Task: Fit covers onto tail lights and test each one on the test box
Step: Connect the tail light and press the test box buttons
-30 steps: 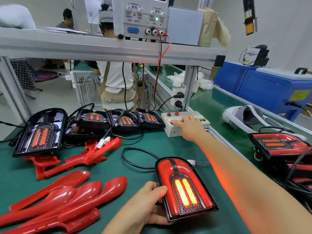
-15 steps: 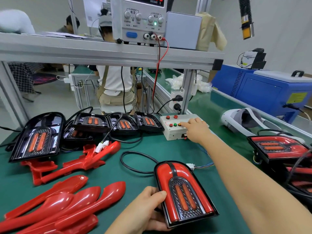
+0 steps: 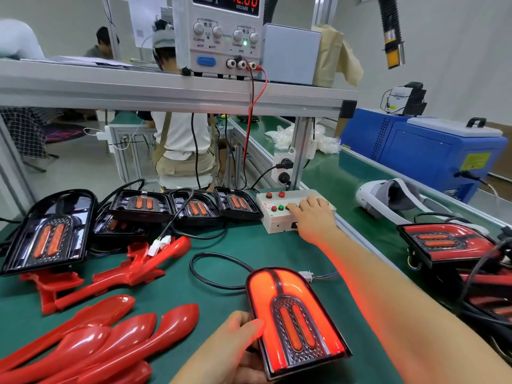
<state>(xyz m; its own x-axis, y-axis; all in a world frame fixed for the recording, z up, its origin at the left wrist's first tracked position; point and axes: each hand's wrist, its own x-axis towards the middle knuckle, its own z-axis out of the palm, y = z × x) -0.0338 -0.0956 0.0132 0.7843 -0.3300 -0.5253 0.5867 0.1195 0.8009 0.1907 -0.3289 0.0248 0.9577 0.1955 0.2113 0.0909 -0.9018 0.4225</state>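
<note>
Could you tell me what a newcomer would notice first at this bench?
The tail light near the front of the green mat stands out: its red outer band glows brightly, and the left hand grips its left edge. Behind it, the right hand presses on the white test box, and a pile of glossy red covers lies at front left.

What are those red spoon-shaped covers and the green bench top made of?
The red covers look like glossy moulded plastic: bright highlights run along their smooth curves. The green bench top looks like a matte mat, perhaps rubber or felt: it shows no glare, though the exact material is unclear.
</note>
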